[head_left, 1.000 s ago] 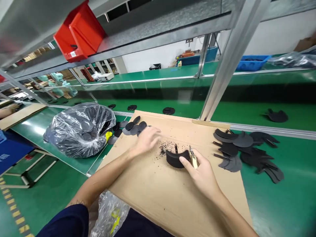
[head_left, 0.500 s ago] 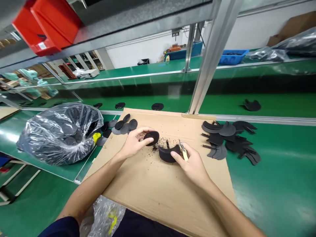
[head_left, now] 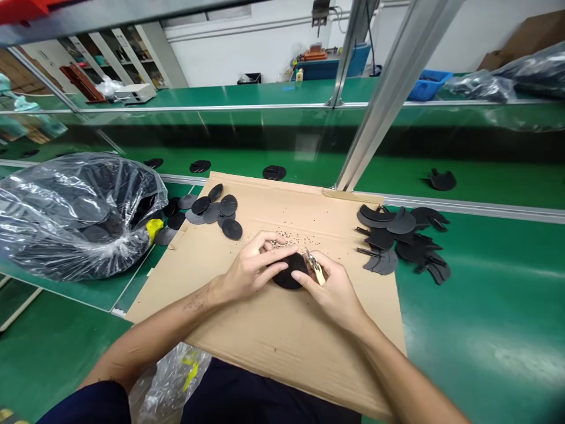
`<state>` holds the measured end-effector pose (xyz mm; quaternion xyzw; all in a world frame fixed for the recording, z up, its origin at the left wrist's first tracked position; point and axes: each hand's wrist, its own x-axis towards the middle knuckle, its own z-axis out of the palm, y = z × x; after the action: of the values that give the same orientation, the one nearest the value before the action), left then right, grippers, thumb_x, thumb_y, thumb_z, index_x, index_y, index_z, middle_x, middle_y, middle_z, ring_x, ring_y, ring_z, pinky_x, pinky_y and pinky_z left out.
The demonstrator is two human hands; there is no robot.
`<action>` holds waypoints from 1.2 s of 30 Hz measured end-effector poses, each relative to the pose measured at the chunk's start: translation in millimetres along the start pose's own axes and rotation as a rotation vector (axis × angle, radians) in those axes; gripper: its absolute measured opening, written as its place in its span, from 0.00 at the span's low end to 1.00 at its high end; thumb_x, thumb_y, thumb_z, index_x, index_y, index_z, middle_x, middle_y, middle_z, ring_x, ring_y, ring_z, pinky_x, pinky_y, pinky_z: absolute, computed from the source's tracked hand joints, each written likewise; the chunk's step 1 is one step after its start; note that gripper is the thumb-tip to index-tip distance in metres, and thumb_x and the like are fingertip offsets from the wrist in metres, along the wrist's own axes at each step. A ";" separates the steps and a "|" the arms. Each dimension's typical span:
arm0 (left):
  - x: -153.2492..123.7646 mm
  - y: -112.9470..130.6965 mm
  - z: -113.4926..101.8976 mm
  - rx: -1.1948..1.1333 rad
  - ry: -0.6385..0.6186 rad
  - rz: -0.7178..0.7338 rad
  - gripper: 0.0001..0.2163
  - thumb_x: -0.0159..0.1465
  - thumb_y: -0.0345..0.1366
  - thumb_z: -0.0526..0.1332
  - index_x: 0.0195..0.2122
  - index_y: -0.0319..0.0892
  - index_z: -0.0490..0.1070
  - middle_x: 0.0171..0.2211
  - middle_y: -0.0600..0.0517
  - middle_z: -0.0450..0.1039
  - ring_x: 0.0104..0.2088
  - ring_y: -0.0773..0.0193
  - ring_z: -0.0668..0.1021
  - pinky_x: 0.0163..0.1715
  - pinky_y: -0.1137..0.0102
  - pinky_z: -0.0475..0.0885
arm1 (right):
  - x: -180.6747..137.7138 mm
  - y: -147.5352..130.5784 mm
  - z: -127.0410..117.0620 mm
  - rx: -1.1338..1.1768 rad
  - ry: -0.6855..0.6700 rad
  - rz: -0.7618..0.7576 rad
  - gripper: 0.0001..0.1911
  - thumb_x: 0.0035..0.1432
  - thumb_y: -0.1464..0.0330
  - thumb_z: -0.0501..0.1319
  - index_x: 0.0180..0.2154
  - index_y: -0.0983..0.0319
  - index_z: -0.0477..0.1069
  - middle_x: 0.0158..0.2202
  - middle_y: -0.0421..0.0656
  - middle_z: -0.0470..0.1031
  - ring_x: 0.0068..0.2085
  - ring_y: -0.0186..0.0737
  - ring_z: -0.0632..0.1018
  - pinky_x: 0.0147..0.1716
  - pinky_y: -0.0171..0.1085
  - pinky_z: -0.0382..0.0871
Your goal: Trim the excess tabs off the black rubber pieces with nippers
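Observation:
My left hand (head_left: 258, 266) is closed on the left side of a round black plastic part (head_left: 289, 278) over the cardboard sheet (head_left: 247, 330). From the right, my right hand (head_left: 333, 288) presses its thumb on the same part. Small cutting pliers with pale yellow handles (head_left: 316, 270) sit in the curl of my right hand, jaws pointing up and away. Fingers cover part of the black part's edges, so I cannot tell whether it is one piece or two laid together. Tiny black scraps (head_left: 300, 239) are scattered just beyond my hands.
Loose black discs (head_left: 229, 206) lie at the cardboard's left, beside a clear plastic bag (head_left: 79, 218) of dark parts. Curved black pieces (head_left: 384, 235) are piled at the right. A slanted metal post (head_left: 375, 112) rises behind the cardboard; further discs (head_left: 274, 172) lie beyond it.
My hands have come together, bringing the left hand's disc against the curved black piece in my right hand. A disc now lies apart at the left pile's near side. The view has tilted down.

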<state>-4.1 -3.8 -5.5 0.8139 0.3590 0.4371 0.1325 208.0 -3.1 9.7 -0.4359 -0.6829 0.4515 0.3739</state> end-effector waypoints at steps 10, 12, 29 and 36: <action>-1.7 9.8 0.8 -0.301 0.002 -0.183 0.20 0.67 0.42 0.65 0.59 0.45 0.72 0.45 0.45 0.77 0.42 0.60 0.79 0.45 0.63 0.78 | -7.9 -1.9 2.1 -0.166 0.077 -0.318 0.04 0.65 0.66 0.63 0.36 0.58 0.72 0.29 0.40 0.75 0.29 0.37 0.75 0.31 0.36 0.68; -0.2 10.9 -1.7 -0.389 -0.022 -0.184 0.15 0.67 0.41 0.65 0.53 0.43 0.77 0.41 0.46 0.79 0.41 0.60 0.80 0.44 0.64 0.78 | -8.8 0.5 2.4 -0.184 0.080 -0.423 0.02 0.64 0.70 0.64 0.38 0.58 0.73 0.31 0.41 0.76 0.30 0.38 0.76 0.31 0.37 0.70; -3.6 25.5 -5.1 -0.406 0.095 -0.143 0.13 0.65 0.43 0.67 0.47 0.42 0.80 0.36 0.46 0.82 0.37 0.61 0.81 0.39 0.66 0.78 | -11.4 1.3 7.6 -0.191 0.095 -0.627 0.13 0.60 0.78 0.64 0.44 0.57 0.73 0.31 0.43 0.78 0.30 0.40 0.78 0.30 0.41 0.74; 1.0 15.6 -13.3 -0.981 -0.160 -0.389 0.20 0.72 0.50 0.55 0.45 0.44 0.83 0.43 0.43 0.82 0.47 0.55 0.82 0.52 0.57 0.76 | -11.5 -6.2 7.0 -0.036 0.071 -0.541 0.10 0.60 0.77 0.66 0.40 0.57 0.74 0.33 0.43 0.79 0.32 0.40 0.80 0.31 0.40 0.76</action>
<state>-7.2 -15.5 11.2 0.6058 0.2455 0.4574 0.6029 204.1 -17.2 12.0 -0.2598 -0.7688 0.3075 0.4968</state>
